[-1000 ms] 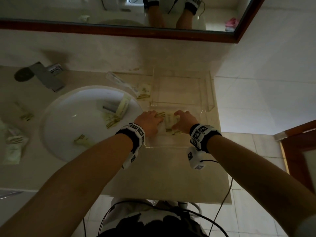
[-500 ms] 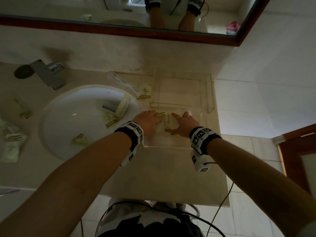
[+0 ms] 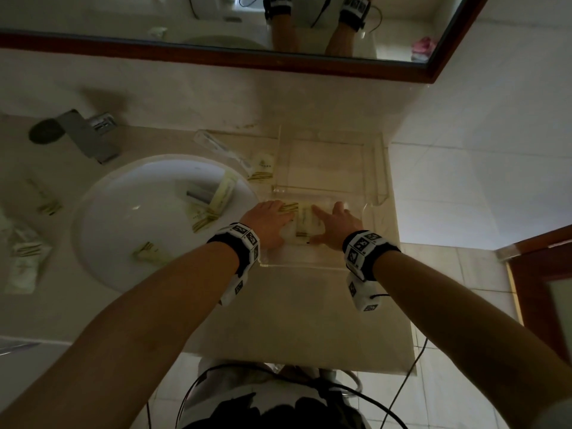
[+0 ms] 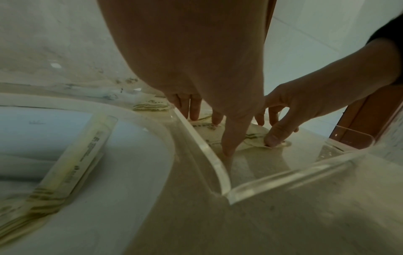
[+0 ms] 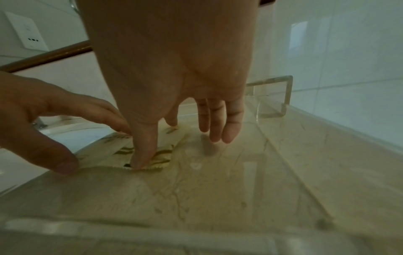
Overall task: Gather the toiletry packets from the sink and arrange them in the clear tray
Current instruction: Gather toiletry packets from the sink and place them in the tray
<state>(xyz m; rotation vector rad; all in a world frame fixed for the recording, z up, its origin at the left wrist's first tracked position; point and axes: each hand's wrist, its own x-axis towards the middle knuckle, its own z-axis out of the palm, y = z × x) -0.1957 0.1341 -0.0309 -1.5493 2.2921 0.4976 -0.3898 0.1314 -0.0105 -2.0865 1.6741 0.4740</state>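
Note:
The clear tray sits on the counter right of the white sink. Both my hands are inside its near section. My left hand lies flat with straight fingers on pale green-striped packets. My right hand is spread beside it, and its thumb presses the packets' serrated edge to the tray floor. In the sink lie a long packet, a grey tube and two more packets. The tray's far section looks empty.
A toothbrush pack and a small packet lie behind the sink by the tray. More packets rest on the counter far left. The faucet stands at the back left. A tiled wall borders the tray's right side.
My right hand has uncurled from over the packets and now lies spread flat on them. The left hand has stayed pressed in place.

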